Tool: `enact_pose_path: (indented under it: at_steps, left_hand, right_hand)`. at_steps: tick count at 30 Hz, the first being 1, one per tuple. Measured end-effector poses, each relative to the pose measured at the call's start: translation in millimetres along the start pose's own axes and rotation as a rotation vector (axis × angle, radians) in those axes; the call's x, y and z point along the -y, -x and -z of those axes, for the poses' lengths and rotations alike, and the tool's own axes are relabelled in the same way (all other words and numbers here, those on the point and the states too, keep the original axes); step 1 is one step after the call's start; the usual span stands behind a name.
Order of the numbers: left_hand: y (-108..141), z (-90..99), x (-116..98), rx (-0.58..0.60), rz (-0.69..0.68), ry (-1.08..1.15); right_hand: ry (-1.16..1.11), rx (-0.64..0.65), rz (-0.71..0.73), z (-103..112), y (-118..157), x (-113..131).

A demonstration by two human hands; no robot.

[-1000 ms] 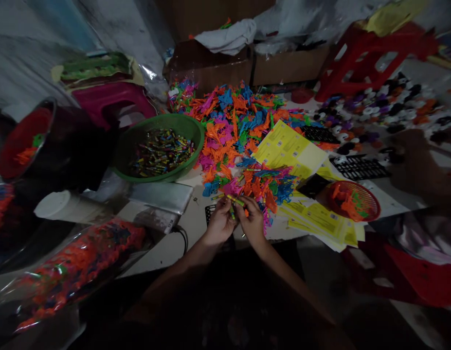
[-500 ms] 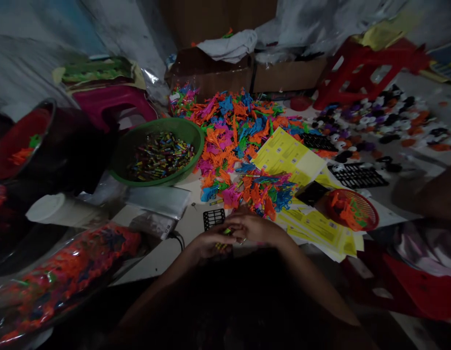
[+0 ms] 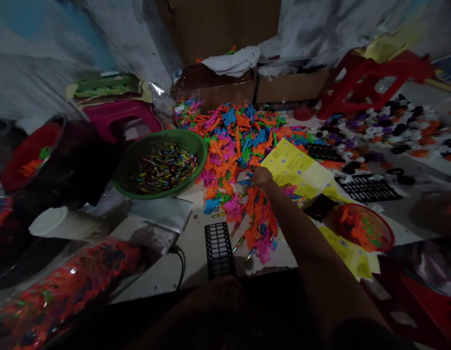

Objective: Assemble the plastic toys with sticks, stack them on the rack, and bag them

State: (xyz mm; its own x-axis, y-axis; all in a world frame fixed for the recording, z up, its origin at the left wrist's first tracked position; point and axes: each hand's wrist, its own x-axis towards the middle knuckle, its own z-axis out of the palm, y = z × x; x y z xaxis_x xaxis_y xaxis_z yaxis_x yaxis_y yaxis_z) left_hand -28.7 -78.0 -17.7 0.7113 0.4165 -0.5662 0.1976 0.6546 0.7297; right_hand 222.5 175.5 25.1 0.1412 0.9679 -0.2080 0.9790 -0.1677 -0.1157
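My right hand (image 3: 262, 177) reaches forward to the heap of coloured plastic pieces (image 3: 230, 146), its fingers bunched at small blue pieces; what they pinch, if anything, is hidden. My left hand (image 3: 228, 290) lies in shadow at the table's near edge, fingers curled, just below a black slotted plastic rack (image 3: 220, 248). Whether it holds anything is too dark to see. Beside the rack lies a smaller pile of orange, pink and blue plastic pieces (image 3: 263, 228), mixed with short striped sticks (image 3: 240, 243).
A green basin (image 3: 203, 163) of short striped sticks stands left. Yellow printed sheets (image 3: 301, 167) and a red basket (image 3: 387, 238) lie right, near another person's arm (image 3: 435, 206). A filled clear bag (image 3: 72, 282) lies front left. Cardboard boxes (image 3: 218, 92) stand behind.
My hands have parted. The right has moved forward to the heap; the left has drawn back toward my body, uncovering the black rack and the near pile. The view has shifted slightly.
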Motion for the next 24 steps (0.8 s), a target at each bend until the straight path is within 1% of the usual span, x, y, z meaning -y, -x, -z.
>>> enact_pose_path:
  at_steps: [2, 4, 6, 7, 8, 10, 11, 12, 14, 15, 16, 17, 19, 20, 22, 23, 24]
  left_hand:
    - [-5, 7.8, 2, -0.157, -0.022, 0.102]
    - [-11, 11.6, -8, -0.283, -0.045, 0.266]
    - [-17, 12.0, -30, -0.376, -0.104, 0.383]
    - [-20, 11.4, -45, -0.408, -0.159, 0.412]
    - [-23, 10.6, -59, -0.426, -0.221, 0.429]
    - [-29, 8.4, -87, -0.415, -0.354, 0.439]
    - [-33, 7.2, -97, -0.408, -0.401, 0.447]
    - [-36, 5.7, -105, -0.405, -0.438, 0.454]
    - [-41, 2.5, -112, -0.427, -0.483, 0.459]
    - [-43, 0.7, -111, -0.446, -0.501, 0.447]
    - [-44, -1.0, -109, -0.466, -0.513, 0.424]
    - [-45, -2.6, -106, -0.479, -0.516, 0.389]
    - [-45, -5.4, -99, -0.478, -0.498, 0.301]
    - [-44, -6.5, -96, -0.474, -0.482, 0.26]
    - [-43, -8.0, -92, -0.492, -0.463, 0.208]
    - [-43, -8.4, -91, -0.516, -0.47, 0.193]
    - [-42, -8.7, -91, -0.543, -0.483, 0.182]
  right_hand:
    - [-0.073, -0.139, 0.017, 3, 7, -7]
    - [-0.239, -0.355, 0.098, 6, 25, -11]
    - [-0.446, -0.569, 0.226, 5, 55, -10]
    - [-0.525, -0.644, 0.287, 2, 72, -7]
    - [-0.576, -0.705, 0.34, -2, 91, -3]
    - [-0.585, -0.78, 0.425, -12, 129, 4]
    - [-0.559, -0.769, 0.49, -17, 147, 7]
    - [-0.535, -0.72, 0.567, -21, 162, 9]
    - [-0.549, -0.527, 0.723, -28, 185, 11]
    - [-0.613, -0.433, 0.753, -30, 193, 10]
    - [-0.715, -0.378, 0.722, -31, 197, 9]
    - [-0.838, -0.354, 0.631, -33, 200, 8]
    - [-1.051, -0.3, 0.405, -36, 200, 7]
    - [-1.115, -0.233, 0.325, -37, 199, 7]
    - [-1.171, -0.071, 0.25, -39, 197, 10]
    - [-1.196, -0.05, 0.21, -39, 197, 12]
    - [-1.23, -0.094, 0.148, -38, 198, 15]
